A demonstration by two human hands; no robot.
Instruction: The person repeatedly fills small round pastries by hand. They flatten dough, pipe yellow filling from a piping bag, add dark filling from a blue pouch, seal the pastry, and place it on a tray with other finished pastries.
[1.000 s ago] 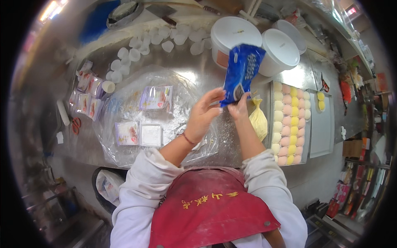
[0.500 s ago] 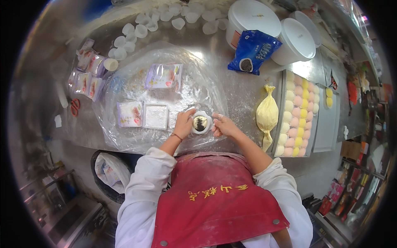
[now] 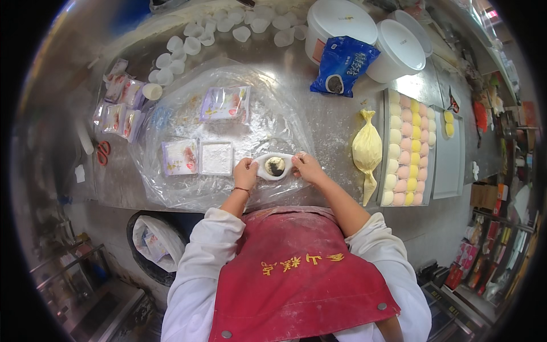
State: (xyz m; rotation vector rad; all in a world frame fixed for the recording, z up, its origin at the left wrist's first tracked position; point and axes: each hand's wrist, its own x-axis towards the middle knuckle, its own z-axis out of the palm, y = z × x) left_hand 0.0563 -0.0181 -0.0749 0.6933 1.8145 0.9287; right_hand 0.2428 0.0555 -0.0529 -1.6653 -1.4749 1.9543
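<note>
A soft white dough skin (image 3: 261, 165) lies in front of me, with pale cream and dark crumbs (image 3: 275, 166) in its middle. My left hand (image 3: 245, 174) pinches its left edge, and my right hand (image 3: 307, 169) pinches the right edge. Between them the skin is drawn out sideways. What lies under the skin is hidden. Close to my left hand is a square tray of white powder (image 3: 216, 158), beside a wrapped packet (image 3: 180, 158). A floury clear plastic sheet (image 3: 268, 91) spreads beneath these things.
To the right lie a filled yellow piping bag (image 3: 367, 149) and a tray of white, pink and yellow balls (image 3: 407, 154). White tubs (image 3: 393, 51) and a blue bag (image 3: 345, 65) stand behind. Small white cups (image 3: 192, 45), packets (image 3: 122, 94) and red scissors (image 3: 103, 153) are at left.
My hands have moved slightly apart, and the dough skin has gone from a round, ruffled shape to a wider, stretched one. My right fingers have closed on its edge.
</note>
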